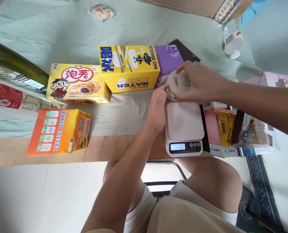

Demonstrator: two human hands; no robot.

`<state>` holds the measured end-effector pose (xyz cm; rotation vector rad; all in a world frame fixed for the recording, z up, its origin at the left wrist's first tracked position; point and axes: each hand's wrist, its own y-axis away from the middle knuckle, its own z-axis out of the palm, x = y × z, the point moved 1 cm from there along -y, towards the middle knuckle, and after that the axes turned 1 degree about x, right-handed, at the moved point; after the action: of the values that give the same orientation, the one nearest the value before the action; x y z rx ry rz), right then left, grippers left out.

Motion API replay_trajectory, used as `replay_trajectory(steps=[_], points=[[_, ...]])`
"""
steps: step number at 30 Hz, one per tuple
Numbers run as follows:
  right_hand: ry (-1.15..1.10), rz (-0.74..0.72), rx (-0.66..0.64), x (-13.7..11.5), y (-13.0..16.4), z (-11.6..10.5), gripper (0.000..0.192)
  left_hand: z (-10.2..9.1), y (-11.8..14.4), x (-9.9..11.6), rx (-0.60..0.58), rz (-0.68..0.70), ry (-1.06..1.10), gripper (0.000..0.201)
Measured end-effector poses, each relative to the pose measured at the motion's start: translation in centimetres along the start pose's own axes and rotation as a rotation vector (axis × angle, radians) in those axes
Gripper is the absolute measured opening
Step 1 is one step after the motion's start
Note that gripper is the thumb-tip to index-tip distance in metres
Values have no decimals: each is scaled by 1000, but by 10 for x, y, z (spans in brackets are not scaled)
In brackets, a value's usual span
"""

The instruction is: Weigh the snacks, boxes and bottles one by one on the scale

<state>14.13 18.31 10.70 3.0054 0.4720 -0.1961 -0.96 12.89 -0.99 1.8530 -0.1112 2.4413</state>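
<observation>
My right hand [198,82] grips a round cream Dove jar [175,83] from above, holding it just behind a small white kitchen scale [184,120]. My left hand [157,108] rests beside the scale's left edge, its thumb touching the jar's lower left side. The scale's platform is bare and its display [177,147] is lit. A purple box [167,59] lies directly behind the jar.
A yellow water box [129,68], a yellow snack box [77,84] and an orange box [59,131] lie left of the scale. Several packaged goods [233,127] crowd its right side. A water bottle [233,38] lies at the back right. My knees are under the table edge [49,160].
</observation>
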Motion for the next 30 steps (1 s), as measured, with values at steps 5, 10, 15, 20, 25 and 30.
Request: replay_trajectory(steps=[5, 10, 15, 20, 25, 30], points=[[42, 92, -29, -4, 20, -33, 86, 1, 3, 4, -63, 248, -83, 71], [55, -72, -130, 4, 60, -34, 89, 0, 13, 11, -150, 423, -139, 58], [128, -186, -248, 7, 81, -16, 82, 6, 18, 11, -232, 396, -110, 50], [78, -115, -244, 6, 84, -18, 97, 9, 20, 9, -214, 417, -148, 50], [0, -76, -73, 8, 112, -40, 107, 5, 18, 7, -169, 451, -216, 53], [-184, -123, 292, 15, 163, -36, 83, 5, 19, 6, -193, 476, -211, 58]])
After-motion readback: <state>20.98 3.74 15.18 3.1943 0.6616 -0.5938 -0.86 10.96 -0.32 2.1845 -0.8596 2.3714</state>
